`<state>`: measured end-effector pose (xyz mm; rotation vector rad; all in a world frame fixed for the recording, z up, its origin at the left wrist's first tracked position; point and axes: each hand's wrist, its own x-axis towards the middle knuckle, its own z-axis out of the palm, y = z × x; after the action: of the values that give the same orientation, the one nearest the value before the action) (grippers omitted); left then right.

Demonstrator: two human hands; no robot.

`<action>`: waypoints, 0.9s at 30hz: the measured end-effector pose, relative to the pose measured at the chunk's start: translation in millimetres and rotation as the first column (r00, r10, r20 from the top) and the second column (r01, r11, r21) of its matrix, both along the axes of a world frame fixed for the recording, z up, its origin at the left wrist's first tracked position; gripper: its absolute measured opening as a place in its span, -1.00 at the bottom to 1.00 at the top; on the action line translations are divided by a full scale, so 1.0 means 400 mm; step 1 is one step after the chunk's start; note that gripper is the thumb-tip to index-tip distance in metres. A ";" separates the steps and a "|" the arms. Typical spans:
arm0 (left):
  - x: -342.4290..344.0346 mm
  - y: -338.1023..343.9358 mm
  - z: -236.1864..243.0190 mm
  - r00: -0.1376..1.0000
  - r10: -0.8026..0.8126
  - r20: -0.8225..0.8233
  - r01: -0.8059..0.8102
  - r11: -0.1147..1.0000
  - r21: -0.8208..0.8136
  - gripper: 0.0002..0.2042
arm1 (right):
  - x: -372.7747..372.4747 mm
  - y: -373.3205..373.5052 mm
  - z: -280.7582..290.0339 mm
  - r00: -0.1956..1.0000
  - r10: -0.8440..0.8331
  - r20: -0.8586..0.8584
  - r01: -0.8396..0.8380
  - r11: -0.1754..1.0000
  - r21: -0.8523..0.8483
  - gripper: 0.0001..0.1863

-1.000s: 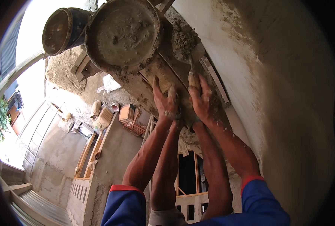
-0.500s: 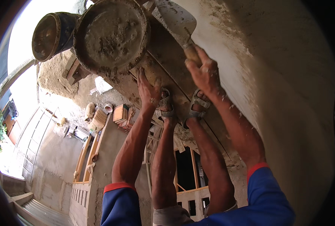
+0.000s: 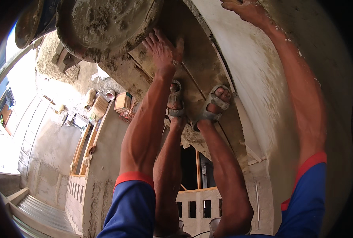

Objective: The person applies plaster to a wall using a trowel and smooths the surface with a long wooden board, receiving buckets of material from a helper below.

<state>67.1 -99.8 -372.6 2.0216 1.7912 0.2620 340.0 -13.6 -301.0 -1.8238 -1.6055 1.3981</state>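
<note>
Basin (image 3: 70, 45) just beside left fingers (image 3: 155, 39)

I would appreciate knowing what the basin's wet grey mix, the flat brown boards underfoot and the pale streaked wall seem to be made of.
Wet grey mix: probably cement mortar, judging by its lumps and watery sheen. Flat brown boards: possibly wood or plywood, dull, with straight seams; grime hides any grain. Pale streaked wall: apparently cement plaster, matte, with patchy smears.
</note>
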 end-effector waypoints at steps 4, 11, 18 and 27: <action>-0.031 0.031 -0.015 1.000 -0.010 0.000 0.010 0.997 0.071 -0.11 | -0.067 0.027 -0.021 0.997 -0.027 -0.066 0.022 0.998 -0.066 -0.50; 0.020 0.019 -0.028 0.992 0.062 0.114 -0.074 0.992 0.104 -0.12 | -0.048 0.000 -0.029 0.878 0.405 0.256 -0.385 0.914 -0.125 -0.50; 0.075 -0.043 -0.014 0.953 0.108 0.282 -0.113 0.994 0.000 -0.10 | -0.115 -0.267 -0.068 0.988 0.138 -0.076 -0.153 0.953 -0.261 -0.40; 0.059 -0.078 0.066 0.900 0.083 0.428 -0.060 0.996 -0.068 -0.15 | -0.294 -0.497 -0.015 0.948 -0.286 -0.137 0.191 0.859 -0.475 -0.44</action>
<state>90.8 -131.1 -346.0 1.6949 1.5707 0.6258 222.4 -212.3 -307.0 -1.9595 -0.9559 1.8839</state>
